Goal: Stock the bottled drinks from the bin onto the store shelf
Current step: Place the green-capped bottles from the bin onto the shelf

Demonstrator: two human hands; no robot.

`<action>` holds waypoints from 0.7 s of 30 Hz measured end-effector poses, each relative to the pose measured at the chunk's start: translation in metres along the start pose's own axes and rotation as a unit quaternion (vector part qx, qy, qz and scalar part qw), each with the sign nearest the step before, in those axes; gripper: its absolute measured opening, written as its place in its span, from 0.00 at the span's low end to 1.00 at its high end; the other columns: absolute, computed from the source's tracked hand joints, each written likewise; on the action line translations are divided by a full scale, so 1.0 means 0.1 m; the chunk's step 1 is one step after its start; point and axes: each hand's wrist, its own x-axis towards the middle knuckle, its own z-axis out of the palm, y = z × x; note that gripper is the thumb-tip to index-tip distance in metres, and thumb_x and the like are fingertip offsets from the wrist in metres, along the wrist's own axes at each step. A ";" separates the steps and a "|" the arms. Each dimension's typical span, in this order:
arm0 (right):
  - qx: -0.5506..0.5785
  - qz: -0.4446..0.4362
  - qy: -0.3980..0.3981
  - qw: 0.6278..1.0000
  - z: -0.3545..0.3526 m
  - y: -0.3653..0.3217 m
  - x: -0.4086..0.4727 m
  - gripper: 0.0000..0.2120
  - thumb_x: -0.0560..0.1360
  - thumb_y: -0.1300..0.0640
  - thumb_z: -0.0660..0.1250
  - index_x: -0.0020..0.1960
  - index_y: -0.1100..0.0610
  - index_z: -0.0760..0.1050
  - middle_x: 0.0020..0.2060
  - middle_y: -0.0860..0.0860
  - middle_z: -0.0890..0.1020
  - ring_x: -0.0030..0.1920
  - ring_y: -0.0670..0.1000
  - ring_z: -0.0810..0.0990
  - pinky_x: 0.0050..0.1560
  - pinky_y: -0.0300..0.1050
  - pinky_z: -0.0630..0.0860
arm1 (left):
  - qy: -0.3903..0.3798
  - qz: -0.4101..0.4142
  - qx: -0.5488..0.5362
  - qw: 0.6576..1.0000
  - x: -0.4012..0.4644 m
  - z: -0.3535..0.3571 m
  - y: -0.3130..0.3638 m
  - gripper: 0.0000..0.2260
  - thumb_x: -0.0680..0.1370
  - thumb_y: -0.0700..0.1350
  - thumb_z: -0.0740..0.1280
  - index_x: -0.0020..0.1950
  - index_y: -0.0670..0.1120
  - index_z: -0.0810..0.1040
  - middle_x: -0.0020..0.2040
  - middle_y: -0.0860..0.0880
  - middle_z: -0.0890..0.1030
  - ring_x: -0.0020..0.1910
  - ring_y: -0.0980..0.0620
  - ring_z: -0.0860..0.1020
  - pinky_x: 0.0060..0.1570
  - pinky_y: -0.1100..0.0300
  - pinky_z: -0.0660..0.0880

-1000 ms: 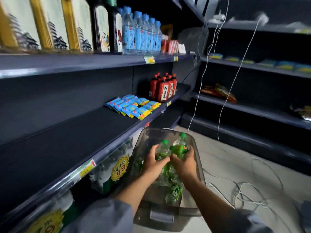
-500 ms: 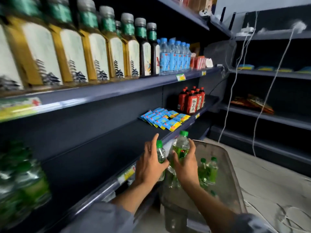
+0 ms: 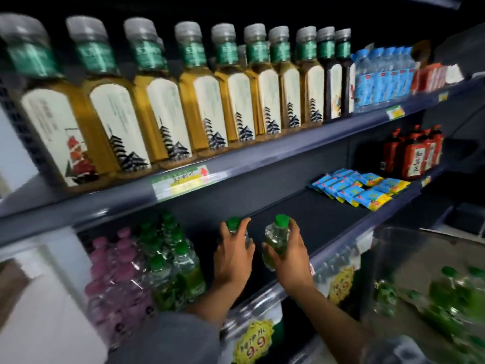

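I have a green-capped bottle in each hand over the middle shelf [image 3: 301, 222]: my left hand [image 3: 233, 261] wraps the left bottle [image 3: 234, 224] just below its cap and my right hand [image 3: 287, 254] grips the right bottle [image 3: 278, 237] around its body, both upright, I judge so they can stand next to the green-capped bottles [image 3: 175, 261] already stocked at the left. The dark shelf offers bare room between those and the blue snack packets [image 3: 359, 190], while the clear bin [image 3: 409, 264] with more bottles sits at my right.
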 end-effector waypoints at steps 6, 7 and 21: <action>-0.012 0.032 -0.082 0.996 0.62 -0.04 0.07 0.41 0.74 0.48 0.75 0.79 0.47 0.55 0.64 0.55 0.79 0.61 0.57 0.80 0.57 0.52 0.79 | -0.004 -0.086 0.007 0.996 0.17 0.06 -0.31 0.16 0.81 0.48 0.66 0.68 0.59 0.71 0.67 0.44 0.61 0.52 0.39 0.80 0.51 0.47 0.79; -0.016 0.038 -0.089 0.995 0.68 -0.02 0.08 0.41 0.74 0.48 0.75 0.80 0.48 0.55 0.64 0.55 0.79 0.61 0.57 0.80 0.57 0.50 0.78 | -0.010 -0.095 0.007 0.995 0.20 0.09 -0.36 0.17 0.81 0.47 0.66 0.68 0.58 0.71 0.67 0.44 0.61 0.52 0.39 0.80 0.51 0.47 0.79; -0.017 0.072 -0.094 0.993 0.81 0.21 -0.12 0.31 0.78 0.56 0.71 0.77 0.54 0.62 0.62 0.53 0.67 0.56 0.61 0.78 0.58 0.53 0.76 | -0.035 -0.143 0.078 0.986 0.43 0.33 -0.57 0.31 0.74 0.35 0.69 0.73 0.50 0.64 0.70 0.41 0.55 0.69 0.38 0.65 0.60 0.47 0.74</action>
